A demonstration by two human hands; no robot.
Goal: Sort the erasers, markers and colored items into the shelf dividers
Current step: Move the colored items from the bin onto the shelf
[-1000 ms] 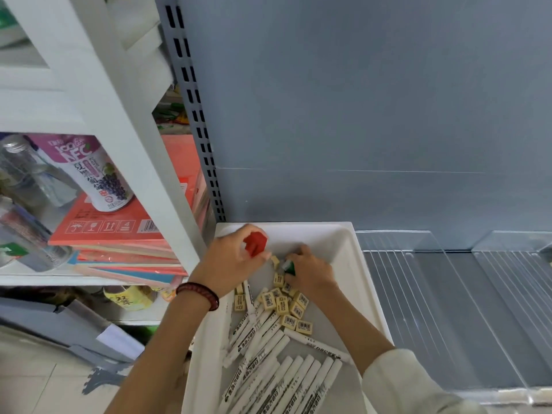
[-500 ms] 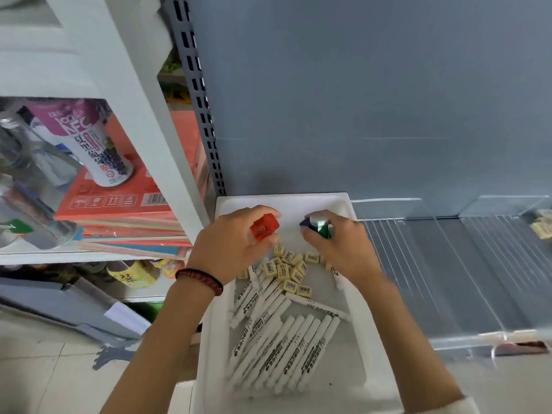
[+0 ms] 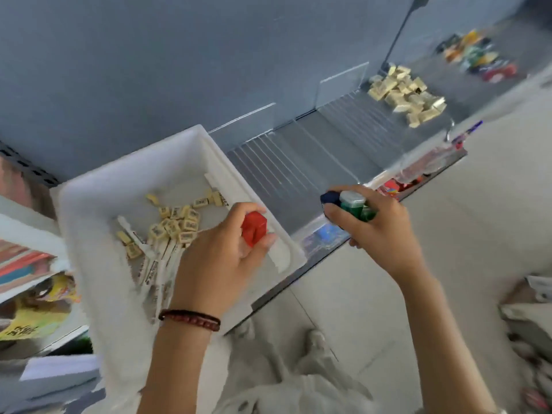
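A plain grey back panel (image 3: 149, 70) rises at the rear, a dark perforated upright (image 3: 27, 170) at its left edge. Further left, red and orange books (image 3: 24, 262) lie stacked above a yellow packet (image 3: 33, 319). Pale floor tiles (image 3: 493, 189) spread on the right, blurred clutter (image 3: 531, 324) beyond.

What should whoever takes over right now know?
Left hand grips a red plastic block over the white plastic bin.
Right hand grips a green transparent block and a dark blue block near the front edge of the grey shelf.
Done: a pile of beige erasers lies in one divider section, mixed coloured blocks in the section beyond.
To do: the three held blocks, plus loose beige erasers and white markers in the bin.
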